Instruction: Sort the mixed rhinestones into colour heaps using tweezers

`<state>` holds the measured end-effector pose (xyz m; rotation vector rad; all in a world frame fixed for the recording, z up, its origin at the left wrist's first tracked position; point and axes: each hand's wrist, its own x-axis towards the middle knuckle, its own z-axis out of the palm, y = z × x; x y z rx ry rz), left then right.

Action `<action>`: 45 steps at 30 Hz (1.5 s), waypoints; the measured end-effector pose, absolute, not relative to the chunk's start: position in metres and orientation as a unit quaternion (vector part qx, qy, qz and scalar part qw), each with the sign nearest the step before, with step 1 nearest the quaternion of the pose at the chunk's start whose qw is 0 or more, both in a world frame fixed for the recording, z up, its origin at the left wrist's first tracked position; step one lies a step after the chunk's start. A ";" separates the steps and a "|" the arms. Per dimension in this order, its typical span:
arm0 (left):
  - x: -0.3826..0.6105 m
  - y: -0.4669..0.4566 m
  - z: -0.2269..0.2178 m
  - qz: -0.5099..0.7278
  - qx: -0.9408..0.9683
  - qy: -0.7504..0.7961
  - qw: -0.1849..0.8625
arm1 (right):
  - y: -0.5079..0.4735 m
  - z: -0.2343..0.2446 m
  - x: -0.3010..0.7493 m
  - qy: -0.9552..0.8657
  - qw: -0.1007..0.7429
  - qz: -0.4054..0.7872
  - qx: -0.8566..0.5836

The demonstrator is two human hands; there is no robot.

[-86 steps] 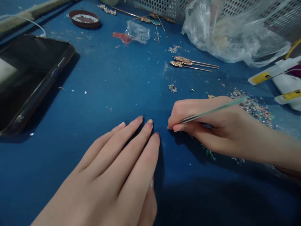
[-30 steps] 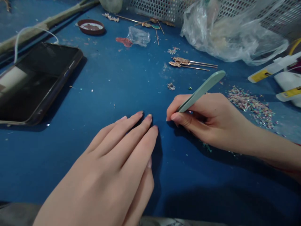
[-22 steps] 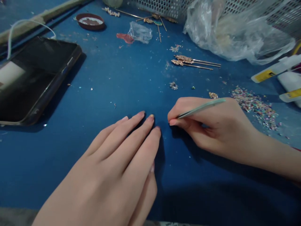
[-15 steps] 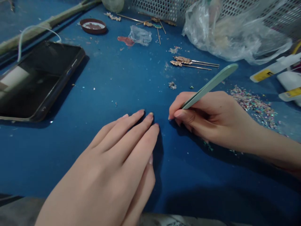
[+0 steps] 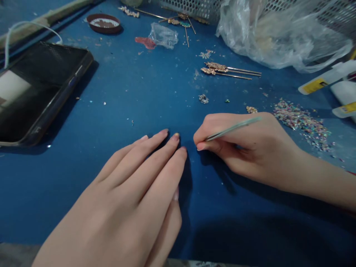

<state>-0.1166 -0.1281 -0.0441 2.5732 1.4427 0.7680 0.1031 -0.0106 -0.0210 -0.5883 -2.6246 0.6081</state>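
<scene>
My left hand [image 5: 130, 193] lies palm down on the blue tabletop [image 5: 155, 104], its fingers stretched out. Anything under the palm is hidden. To its right, my right hand [image 5: 244, 148] pinches light green tweezers [image 5: 235, 128] between thumb and fingers. The tweezers tilt low over the hand, and their tips are hidden behind the fingertips. Beyond the right hand lie a small heap of tiny shiny pieces [image 5: 203, 98] and one green bead [image 5: 227, 101]. A gold-coloured cluster [image 5: 251, 109] peeks out just behind the knuckles.
A phone [image 5: 41, 92] with a white cable lies at left. Gold hairpins [image 5: 217, 68], a brown oval dish [image 5: 104, 24] and clear plastic [image 5: 164, 35] sit farther back. Loose sparkling pieces [image 5: 303, 124], glue tubes [image 5: 314, 86] and a plastic bag [image 5: 267, 40] are at right, before a perforated basket [image 5: 191, 9].
The tweezers have swung from pointing steeply up to lying lower over my right hand, which has turned and shifted slightly left. The gold cluster behind it now shows. My left hand stays flat.
</scene>
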 end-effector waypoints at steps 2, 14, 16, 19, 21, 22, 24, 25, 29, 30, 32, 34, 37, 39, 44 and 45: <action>-0.116 -0.129 -0.043 0.249 0.841 0.479 0.045 | -0.011 -0.022 0.103 -0.929 0.196 0.216 -0.227; -0.113 -0.128 -0.040 0.237 0.838 0.490 0.045 | -0.003 -0.019 0.106 -0.913 0.186 0.280 -0.230; -0.113 -0.128 -0.041 0.240 0.836 0.491 0.047 | -0.003 -0.020 0.106 -0.927 0.179 0.245 -0.218; -0.114 -0.129 -0.041 0.240 0.839 0.486 0.049 | -0.004 -0.022 0.105 -0.940 0.181 0.215 -0.193; -0.114 -0.129 -0.041 0.239 0.841 0.483 0.046 | -0.004 -0.022 0.104 -0.942 0.186 0.216 -0.178; -0.114 -0.128 -0.041 0.239 0.842 0.482 0.045 | -0.005 -0.022 0.104 -0.942 0.189 0.215 -0.176; -0.114 -0.128 -0.041 0.236 0.841 0.484 0.047 | -0.005 -0.022 0.102 -0.941 0.197 0.210 -0.179; -0.114 -0.128 -0.041 0.235 0.841 0.486 0.047 | -0.005 -0.022 0.102 -0.940 0.201 0.207 -0.185; -0.112 -0.128 -0.042 0.240 0.837 0.489 0.042 | -0.007 -0.020 0.101 -0.907 0.201 0.270 -0.253; -0.112 -0.128 -0.042 0.243 0.836 0.489 0.042 | -0.007 -0.019 0.102 -0.890 0.203 0.303 -0.275; -0.113 -0.128 -0.042 0.245 0.837 0.488 0.045 | -0.006 -0.019 0.103 -0.861 0.207 0.356 -0.298; -0.114 -0.129 -0.043 0.244 0.839 0.484 0.048 | -0.005 -0.018 0.105 -0.857 0.199 0.371 -0.297; -0.116 -0.129 -0.044 0.248 0.841 0.478 0.049 | -0.004 -0.017 0.106 -0.881 0.183 0.335 -0.278; -0.118 -0.128 -0.045 0.255 0.842 0.473 0.054 | -0.004 -0.018 0.107 -0.906 0.182 0.288 -0.253; -0.120 -0.128 -0.046 0.262 0.844 0.464 0.061 | -0.008 -0.020 0.104 -0.942 0.185 0.203 -0.193; -0.120 -0.128 -0.046 0.263 0.844 0.463 0.062 | -0.008 -0.021 0.103 -0.941 0.188 0.203 -0.197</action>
